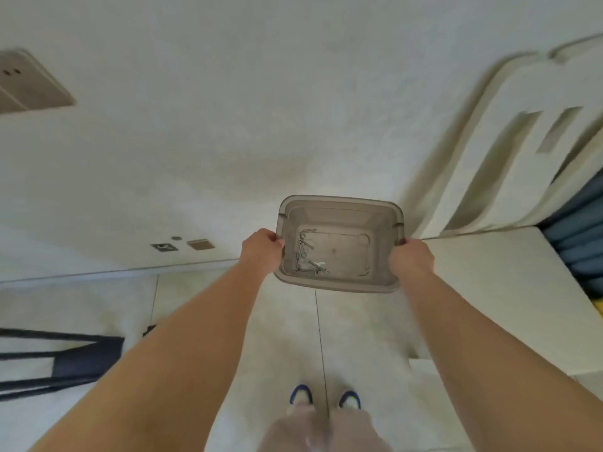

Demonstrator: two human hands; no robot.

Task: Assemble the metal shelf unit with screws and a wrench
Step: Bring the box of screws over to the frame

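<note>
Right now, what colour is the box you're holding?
See-through grey plastic box, seen in the head view.

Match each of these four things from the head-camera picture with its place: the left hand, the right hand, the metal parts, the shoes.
Column one:
1. left hand
2. right hand
3. metal parts
4. shoes

Column two:
A. inside the bin, near its left wall
B. on the tiled floor, below the bin
C. gripping the bin's right rim
D. gripping the bin's left rim

Pairs: 1-D, 2-C, 3-A, 4-B

Home interior, tiled floor [352, 337], white plastered wall [228, 109], wall socket [29, 81]
</note>
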